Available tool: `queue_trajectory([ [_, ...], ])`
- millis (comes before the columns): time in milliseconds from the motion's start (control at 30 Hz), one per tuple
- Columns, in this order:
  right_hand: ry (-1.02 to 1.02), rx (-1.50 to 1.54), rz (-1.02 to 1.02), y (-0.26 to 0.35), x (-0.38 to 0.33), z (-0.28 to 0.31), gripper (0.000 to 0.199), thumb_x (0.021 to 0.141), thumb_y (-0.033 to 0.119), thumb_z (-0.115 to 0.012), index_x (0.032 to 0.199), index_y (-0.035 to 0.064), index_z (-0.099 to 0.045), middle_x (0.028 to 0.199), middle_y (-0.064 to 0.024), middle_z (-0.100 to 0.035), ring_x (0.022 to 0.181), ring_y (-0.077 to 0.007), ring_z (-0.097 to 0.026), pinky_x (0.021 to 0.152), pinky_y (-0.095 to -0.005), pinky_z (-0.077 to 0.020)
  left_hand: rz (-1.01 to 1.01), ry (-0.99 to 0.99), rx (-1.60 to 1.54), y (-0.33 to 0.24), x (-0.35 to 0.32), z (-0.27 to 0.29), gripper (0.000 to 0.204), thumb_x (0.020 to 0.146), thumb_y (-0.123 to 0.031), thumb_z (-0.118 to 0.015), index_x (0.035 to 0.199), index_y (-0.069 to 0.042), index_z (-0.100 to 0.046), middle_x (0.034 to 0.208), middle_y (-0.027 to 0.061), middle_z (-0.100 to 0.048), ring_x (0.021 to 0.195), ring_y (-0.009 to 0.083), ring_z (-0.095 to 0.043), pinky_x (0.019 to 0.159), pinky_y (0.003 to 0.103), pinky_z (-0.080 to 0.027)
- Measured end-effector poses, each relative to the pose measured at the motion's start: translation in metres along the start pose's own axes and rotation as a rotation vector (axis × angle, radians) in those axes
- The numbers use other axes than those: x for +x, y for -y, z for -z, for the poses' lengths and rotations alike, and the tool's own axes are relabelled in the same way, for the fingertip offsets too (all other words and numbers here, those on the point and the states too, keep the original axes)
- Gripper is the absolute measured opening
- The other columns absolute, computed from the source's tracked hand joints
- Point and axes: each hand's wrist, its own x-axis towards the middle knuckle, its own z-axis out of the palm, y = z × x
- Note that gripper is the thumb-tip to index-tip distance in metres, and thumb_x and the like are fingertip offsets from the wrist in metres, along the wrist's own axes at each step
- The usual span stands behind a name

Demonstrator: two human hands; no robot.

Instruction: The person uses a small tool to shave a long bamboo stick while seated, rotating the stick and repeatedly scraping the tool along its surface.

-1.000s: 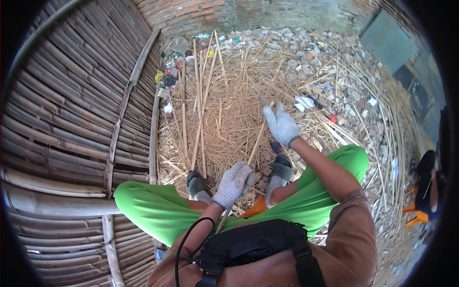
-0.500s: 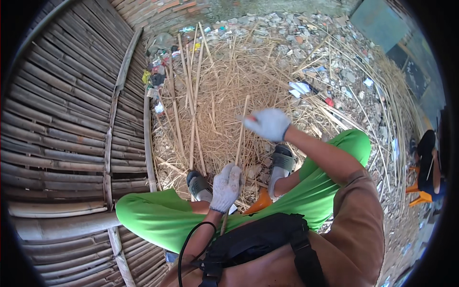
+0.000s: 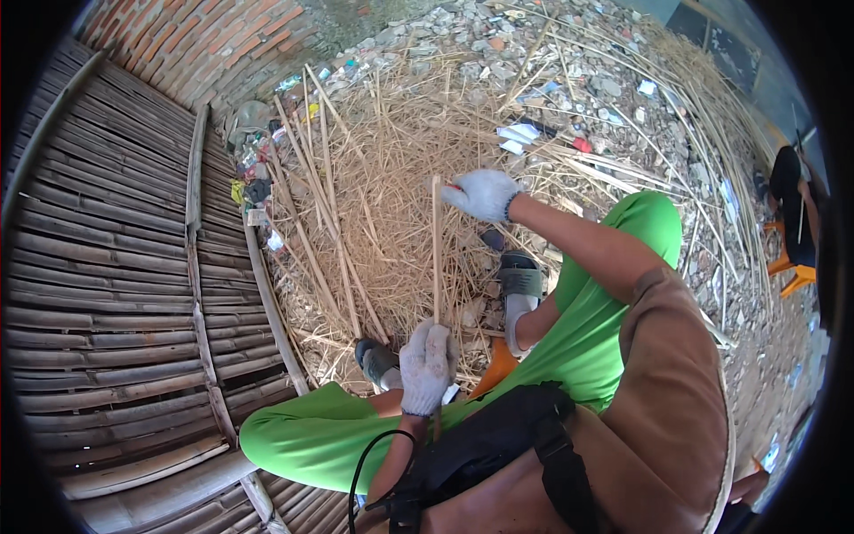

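A long, pale bamboo strip [image 3: 437, 258] stands up from between my feet, its tip pointing away from me. My left hand [image 3: 427, 363], in a whitish work glove, is closed round its lower part, and its lower end passes back beneath my forearm. My right hand [image 3: 485, 194], gloved too, is closed beside the strip's far end. A small red-handled tool [image 3: 455, 187] shows at its fingertips; its working end is too small to make out. Whether it touches the strip, I cannot tell.
Bamboo shavings [image 3: 400, 196] cover the ground ahead, with several loose strips [image 3: 325, 209] on the left. A slatted bamboo panel [image 3: 116, 303] lines the left side. Rubble [image 3: 605, 84] and litter spread at the right. Another person [image 3: 790, 191] is at the far right by an orange stool [image 3: 796, 278].
My view has tilted and shifted. My right hand has come to the strip's tip, having been apart at its right. The left hand still grips the lower part.
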Motion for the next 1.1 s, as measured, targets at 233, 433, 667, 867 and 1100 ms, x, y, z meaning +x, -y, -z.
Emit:
queue_trajectory([
  [233, -0.140, 0.605, -0.009, -0.001, 0.000, -0.026, 0.066, 0.109, 0.061, -0.058, 0.119, -0.0028, -0.071, 0.085, -0.0097, -0.071, 0.077, -0.0227, -0.071, 0.074, -0.0393, -0.0575, 0.264, 0.029, -0.456, 0.014, 0.008, 0.007, 0.035, 0.112, -0.031, -0.059, 0.121, 0.001, -0.069, 0.074, 0.0036, -0.066, 0.048, 0.0087, -0.051, 0.044, 0.026, -0.037],
  [433, 0.120, 1.091, -0.069, 0.022, -0.015, -0.004, 0.047, 0.099, 0.045, -0.082, 0.120, 0.0050, -0.069, 0.070, 0.0053, -0.055, 0.053, -0.0051, -0.050, 0.046, -0.0276, -0.0398, 0.324, 0.080, -0.656, 0.022, 0.009, 0.007, 0.037, 0.111, -0.031, -0.062, 0.125, 0.003, -0.067, 0.076, 0.0057, -0.069, 0.046, 0.0106, -0.052, 0.040, 0.025, -0.037],
  [667, 0.106, 1.258, -0.048, 0.024, -0.017, -0.004, 0.032, 0.102, 0.037, -0.080, 0.107, 0.0093, -0.065, 0.070, 0.0053, -0.052, 0.046, -0.0060, -0.045, 0.041, -0.0268, -0.0330, 0.312, 0.157, -0.809, 0.026, 0.009, 0.005, 0.041, 0.112, -0.034, -0.057, 0.127, 0.003, -0.062, 0.064, 0.0073, -0.058, 0.041, 0.0154, -0.045, 0.038, 0.030, -0.036],
  [867, 0.158, 1.332, -0.008, 0.019, -0.014, -0.005, 0.032, 0.102, 0.037, -0.080, 0.101, 0.0100, -0.063, 0.068, 0.0057, -0.051, 0.046, -0.0065, -0.045, 0.041, -0.0273, -0.0336, 0.348, 0.186, -0.886, 0.023, 0.008, 0.004, 0.043, 0.112, -0.038, -0.058, 0.129, 0.002, -0.061, 0.063, 0.0066, -0.056, 0.042, 0.0148, -0.045, 0.039, 0.029, -0.036],
  [1100, 0.091, 1.204, -0.059, 0.016, -0.015, -0.002, 0.042, 0.099, 0.042, -0.083, 0.110, 0.0057, -0.065, 0.068, 0.0027, -0.056, 0.045, -0.0083, -0.047, 0.041, -0.0290, -0.0356, 0.201, 0.119, -0.426, 0.007, 0.009, -0.001, 0.044, 0.114, -0.031, -0.057, 0.139, 0.004, -0.059, 0.076, 0.0078, -0.066, 0.051, 0.0132, -0.055, 0.047, 0.026, -0.046],
])
